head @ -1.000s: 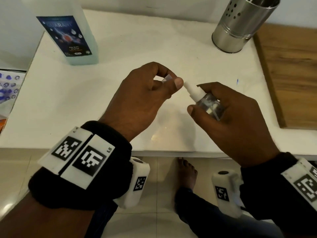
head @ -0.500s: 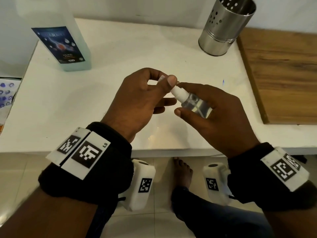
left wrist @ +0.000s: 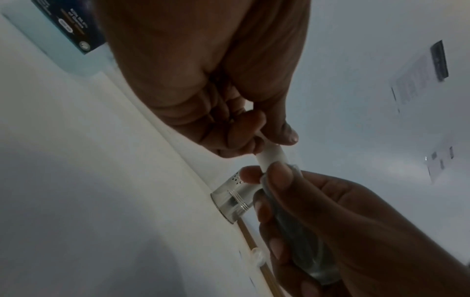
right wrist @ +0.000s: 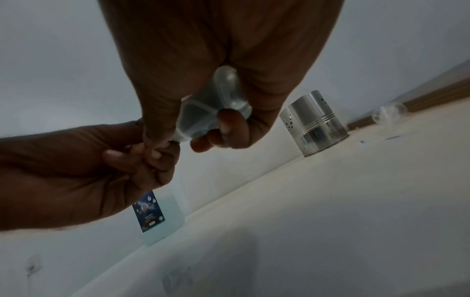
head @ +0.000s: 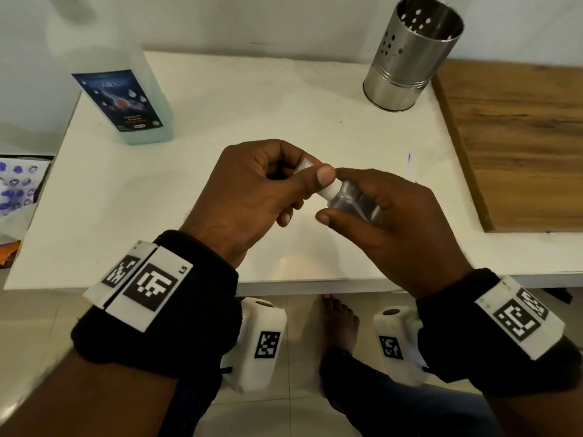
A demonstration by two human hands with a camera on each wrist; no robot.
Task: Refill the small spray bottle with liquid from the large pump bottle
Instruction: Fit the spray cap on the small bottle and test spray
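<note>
Clear small spray bottle [head: 353, 201] with white sprayer top [head: 331, 191] between the fingers; beyond them, pale-blue pump bottle [head: 126, 89], dark-blue label.

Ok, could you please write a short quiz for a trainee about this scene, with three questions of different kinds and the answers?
1. True or false: the right hand holds the small spray bottle by its clear body.
2. Multiple choice: what does the left hand pinch? A) the label of the large bottle B) the white spray top C) the metal cup
3. Fill in: the large bottle stands on the white table, at the far ____ of the head view.

Key:
1. True.
2. B; the left fingers close on the white spray top.
3. Left; the metal cup stands at the far right.
</note>
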